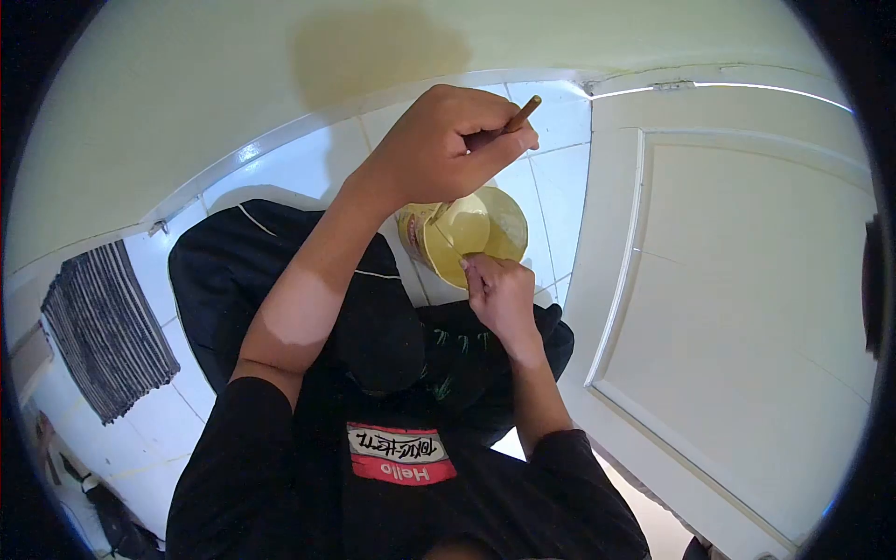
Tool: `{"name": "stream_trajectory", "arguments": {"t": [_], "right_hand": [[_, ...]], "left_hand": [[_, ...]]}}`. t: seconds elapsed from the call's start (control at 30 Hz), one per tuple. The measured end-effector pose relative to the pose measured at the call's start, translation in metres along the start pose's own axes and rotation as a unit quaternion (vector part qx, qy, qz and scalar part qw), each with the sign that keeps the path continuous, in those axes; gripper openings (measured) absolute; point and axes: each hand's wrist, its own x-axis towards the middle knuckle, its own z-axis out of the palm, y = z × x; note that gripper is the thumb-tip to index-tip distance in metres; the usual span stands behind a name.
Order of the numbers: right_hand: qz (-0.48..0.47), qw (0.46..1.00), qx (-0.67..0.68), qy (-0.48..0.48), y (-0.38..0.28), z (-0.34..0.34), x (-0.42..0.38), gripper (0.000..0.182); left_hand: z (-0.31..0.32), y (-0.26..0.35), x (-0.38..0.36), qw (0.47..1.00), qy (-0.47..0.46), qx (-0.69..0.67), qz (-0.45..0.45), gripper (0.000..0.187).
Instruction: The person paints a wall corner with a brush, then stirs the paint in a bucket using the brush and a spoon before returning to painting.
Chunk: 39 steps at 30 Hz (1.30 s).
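My left hand (462, 145) is closed around a thin brown stick (527, 112), whose tip sticks out past the thumb. It is held above a pale yellow bucket (509, 215), and the stick's lower part is hidden by the hand. The bucket stands open on the floor beside my knees, with a yellowish inside; what it contains is hard to tell. My right hand (501, 294) pinches the near rim of the bucket with fingers and thumb.
A pale green wall (187, 103) runs along the far side. White floor tiles (551, 177) surround the bucket. To the right stands a cream panelled door (747, 308). At the left lies a grey striped mat (110, 331), with dark items (117, 513) at the lower left.
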Motion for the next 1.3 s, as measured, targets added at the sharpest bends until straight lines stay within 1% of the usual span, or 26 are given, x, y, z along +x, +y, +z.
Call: {"name": "stream_trajectory", "arguments": {"t": [0.27,0.37,0.4,0.47,0.57,0.6,0.67,0.77,0.8,0.87,0.9,1.07,1.17,1.27,1.3], "right_hand": [[-0.053,0.997,0.004,-0.053,0.006,-0.017,-0.001,0.005],[-0.066,0.995,-0.019,-0.070,0.010,-0.024,0.001,0.004],[-0.062,0.995,-0.027,-0.076,0.013,-0.026,0.002,0.001],[-0.054,0.994,-0.042,-0.088,0.019,-0.031,0.004,0.009],[-0.028,0.999,0.032,-0.025,0.025,-0.036,0.007,0.004],[0.010,0.999,0.037,-0.026,0.026,-0.039,0.007,0.003],[0.086,0.995,0.046,-0.026,0.028,-0.045,0.004,0.006],[0.168,0.984,0.066,-0.004,0.040,-0.046,-0.005,0.009],[0.193,0.979,0.071,0.007,0.045,-0.045,-0.008,0.010],[0.213,0.968,0.116,0.057,0.052,-0.041,-0.017,0.013],[0.223,0.961,0.139,0.082,0.054,-0.040,-0.020,0.014],[0.218,0.957,0.135,0.139,0.050,-0.043,-0.029,0.016],[0.201,0.953,0.138,0.182,0.044,-0.038,-0.032,0.016],[0.175,0.946,0.140,0.236,0.039,-0.024,-0.033,0.015],[0.165,0.942,0.141,0.257,0.040,-0.019,-0.032,0.015]], "left_hand": [[0.000,0.001,0.000,1.000,0.002,-0.013,-0.011,0.016],[0.001,0.002,-0.001,0.999,0.002,-0.027,-0.021,0.017],[0.001,0.000,-0.001,1.000,0.003,-0.019,-0.011,0.017],[0.002,-0.004,0.000,1.000,0.005,-0.004,0.007,0.017],[0.001,0.000,0.000,1.000,-0.002,-0.011,-0.015,0.017],[0.000,0.001,-0.001,1.000,-0.008,-0.011,-0.024,0.017],[-0.001,0.002,0.000,0.999,-0.019,-0.014,-0.041,0.018],[0.003,-0.004,-0.001,1.000,-0.008,-0.004,-0.014,0.018],[0.002,-0.003,-0.001,1.000,-0.014,-0.007,-0.024,0.018],[0.000,-0.001,0.000,0.999,-0.025,-0.013,-0.043,0.018],[0.001,-0.002,0.000,0.999,-0.024,-0.008,-0.037,0.018],[0.006,-0.008,-0.002,0.999,-0.027,0.002,-0.024,0.019],[0.005,-0.004,-0.002,0.997,-0.053,0.017,-0.052,0.018],[0.010,-0.007,-0.003,0.996,-0.058,0.042,-0.054,0.019],[0.013,-0.006,-0.003,0.996,-0.048,0.041,-0.056,0.023]]}}
